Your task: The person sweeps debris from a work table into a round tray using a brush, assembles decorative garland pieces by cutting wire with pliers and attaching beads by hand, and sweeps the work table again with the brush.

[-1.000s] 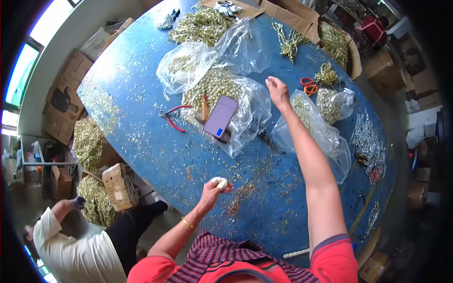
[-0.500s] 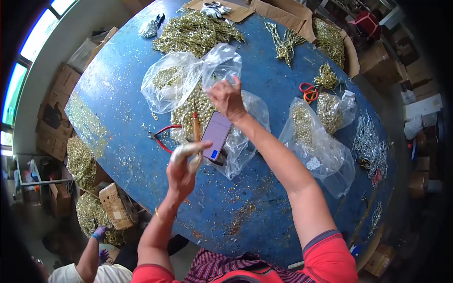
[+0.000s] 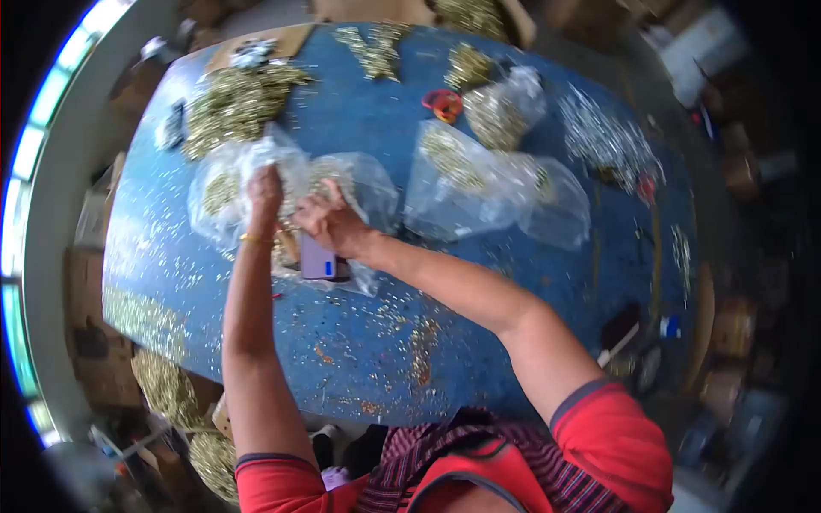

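My left hand [image 3: 264, 197] is closed on the gathered clear plastic bag [image 3: 286, 154], its fingers pointing away from me. Gold-coloured beads [image 3: 221, 192] show through the bag's left side. Just to the right, my right hand [image 3: 332, 224] hovers over the bead pile with bent fingers pinched together on the left; blur hides what is in them. Beneath that hand lies a phone [image 3: 317, 259] with a lit screen, partly covered. An orange-brown tool handle [image 3: 289, 245] shows between my hands. More clear plastic [image 3: 363, 184] spreads behind my right hand.
Gold strands [image 3: 235, 107] are heaped at the back left. On the right are bags of beads [image 3: 462, 167], red-handled scissors [image 3: 443, 104] and silver strands [image 3: 611, 141]. Glitter and scraps litter the blue table [image 3: 505, 274]. Gold bundles [image 3: 167, 389] stand beside its left edge.
My left hand has moved forward from near the phone and closed on the plastic bag. My right hand has come off the bag towards me, over the phone. The head view has shifted right.
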Tool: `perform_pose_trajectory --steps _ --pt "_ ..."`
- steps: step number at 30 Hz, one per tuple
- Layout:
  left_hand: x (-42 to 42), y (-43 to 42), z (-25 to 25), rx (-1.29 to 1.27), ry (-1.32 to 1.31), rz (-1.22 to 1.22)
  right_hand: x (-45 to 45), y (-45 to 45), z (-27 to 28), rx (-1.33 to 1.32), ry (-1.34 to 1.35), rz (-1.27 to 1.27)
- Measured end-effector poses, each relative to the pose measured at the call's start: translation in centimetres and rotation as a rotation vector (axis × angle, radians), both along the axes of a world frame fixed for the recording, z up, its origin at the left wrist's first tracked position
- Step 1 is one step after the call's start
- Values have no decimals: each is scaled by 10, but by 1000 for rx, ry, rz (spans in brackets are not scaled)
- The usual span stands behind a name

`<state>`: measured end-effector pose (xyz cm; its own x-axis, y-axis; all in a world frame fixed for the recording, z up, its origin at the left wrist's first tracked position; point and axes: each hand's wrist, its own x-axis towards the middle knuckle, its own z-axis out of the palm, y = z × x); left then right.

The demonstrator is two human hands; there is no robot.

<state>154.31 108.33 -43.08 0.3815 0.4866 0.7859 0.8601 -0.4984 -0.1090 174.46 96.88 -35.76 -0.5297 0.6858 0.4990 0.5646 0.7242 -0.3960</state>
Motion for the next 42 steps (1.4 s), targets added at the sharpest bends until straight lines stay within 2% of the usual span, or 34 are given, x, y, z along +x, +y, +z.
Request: perform_pose_trajectory --steps 1,2,4,5,6,7,8,9,10,11,12,13,14,15,16,18,19,20,21,22,24,26,28,30,33,34,36,39,42 --pt "-23 7 -11 -405 78 30 13 -24 1 61 23 -54" --pt "-19 16 -8 -601 41 175 36 -53 18 -32 73 -39" --pt "20 -32 66 -772 -318 31 79 -117 10 -86 161 -89" --pt "46 -56 86 -624 -313 113 98 -150 8 -139 212 -133" --pt "17 -42 46 -355 -399 -123 128 -187 9 -245 265 -152" --pt "62 -100 89 -536 -476 6 155 -229 12 -364 352 -228" --pt "99 -142 113 -626 -447 138 178 -269 7 -444 413 -327" --pt "115 -170 104 -685 -444 139 197 -309 -4 -465 421 -444" --pt "118 -190 67 -504 -385 -72 216 -346 -7 -514 459 -535" --pt "160 -232 72 -682 -396 -61 234 -381 -9 -561 500 -622" --pt "199 -269 76 -843 -499 -232 249 -413 -12 -616 549 -701" --pt "239 -312 73 -1013 -604 -227 263 -442 -14 -667 596 -778" --pt "262 -344 55 -955 -385 -315 279 -467 -14 -674 600 -834" --pt "298 -379 58 -1205 -475 -452 295 -489 -15 -677 606 -888" --pt "335 -414 62 -1247 -454 -592 312 -507 -18 -681 610 -942" --pt "397 -475 67 -1527 -458 -624 350 -542 -35 -554 602 -1004" --pt "423 -501 63 -1609 -434 -621 372 -559 -40 -659 780 -1046" --pt "449 -519 61 -1649 -288 -596 394 -575 -45 -765 963 -1079" --pt "474 -536 60 -1669 -199 -593 418 -591 -51 -644 1169 -1122" --pt "499 -547 48 -1562 -114 -639 445 -607 -58 -508 1372 -1157" --pt "544 -566 18 -1346 39 -716 504 -656 -77 -402 1415 -1411" --pt "585 -581 9 -1411 228 -650 553 -701 -103 -222 1506 -1584" --pt "615 -599 18 -1490 220 -590 587 -723 -95 -267 1506 -1908" --pt "633 -606 13 -1464 252 -601 616 -738 -85 -234 1501 -1871" --pt "645 -606 -46 -1288 327 -566 611 -745 -73 -268 1437 -1783" --pt "648 -608 -41 -1189 321 -562 611 -746 -68 -296 1389 -1738" --pt "656 -607 -25 -1319 198 -547 605 -747 -68 -370 1328 -1674" --pt "662 -582 -61 -1616 81 -440 605 -738 -61 -455 1334 -1605" --pt "652 -577 -23 -1656 -232 -335 642 -721 -48 -387 1328 -1457"
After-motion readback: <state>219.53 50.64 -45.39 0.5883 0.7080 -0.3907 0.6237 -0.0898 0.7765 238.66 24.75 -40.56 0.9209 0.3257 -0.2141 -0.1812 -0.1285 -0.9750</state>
